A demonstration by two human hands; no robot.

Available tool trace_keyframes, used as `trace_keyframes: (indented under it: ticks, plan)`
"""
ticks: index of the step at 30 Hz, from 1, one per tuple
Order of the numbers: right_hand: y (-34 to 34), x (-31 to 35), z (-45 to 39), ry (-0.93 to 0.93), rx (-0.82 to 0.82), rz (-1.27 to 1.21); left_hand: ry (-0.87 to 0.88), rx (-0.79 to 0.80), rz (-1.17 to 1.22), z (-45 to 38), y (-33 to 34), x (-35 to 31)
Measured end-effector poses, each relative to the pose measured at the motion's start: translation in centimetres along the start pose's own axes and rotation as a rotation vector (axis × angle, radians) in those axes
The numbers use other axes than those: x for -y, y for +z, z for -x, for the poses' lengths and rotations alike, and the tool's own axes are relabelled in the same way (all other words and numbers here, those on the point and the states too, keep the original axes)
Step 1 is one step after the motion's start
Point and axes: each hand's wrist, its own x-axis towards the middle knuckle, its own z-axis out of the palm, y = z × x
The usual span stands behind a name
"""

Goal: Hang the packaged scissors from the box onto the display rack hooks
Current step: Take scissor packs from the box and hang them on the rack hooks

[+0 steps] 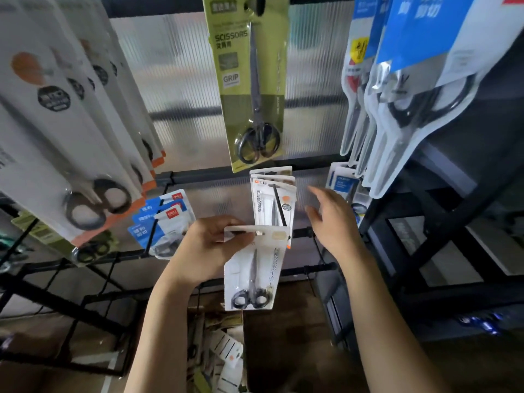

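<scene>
Below the hook (276, 204), left hand (211, 251) pinches one pack (252, 268), unhung; right hand (331, 219) spread, empty, at 3 o'clock. Box (218, 355) at 6 o'clock holds more.

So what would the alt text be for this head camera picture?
A person's left hand grips a white scissors pack by its top, before a hook of matching packs; the right hand hovers open alongside. A box of packs sits below.

Held scissors pack (252, 268) white, black handles; hanging pack (249, 80) olive green; right packs (419, 38) blue-white.
</scene>
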Motion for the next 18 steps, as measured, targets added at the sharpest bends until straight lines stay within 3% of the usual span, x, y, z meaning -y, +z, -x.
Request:
trace_keyframes:
  ticks: [5,18]
  plan:
    - [-0.5,-0.1,1.5,0.007,0.009,-0.021,0.038,0.085,-0.024,-0.6,1.7,-0.2]
    - [0.5,-1.3,3.1,0.063,0.044,-0.037,0.073,-0.061,-0.049,-1.6,4.5,0.8]
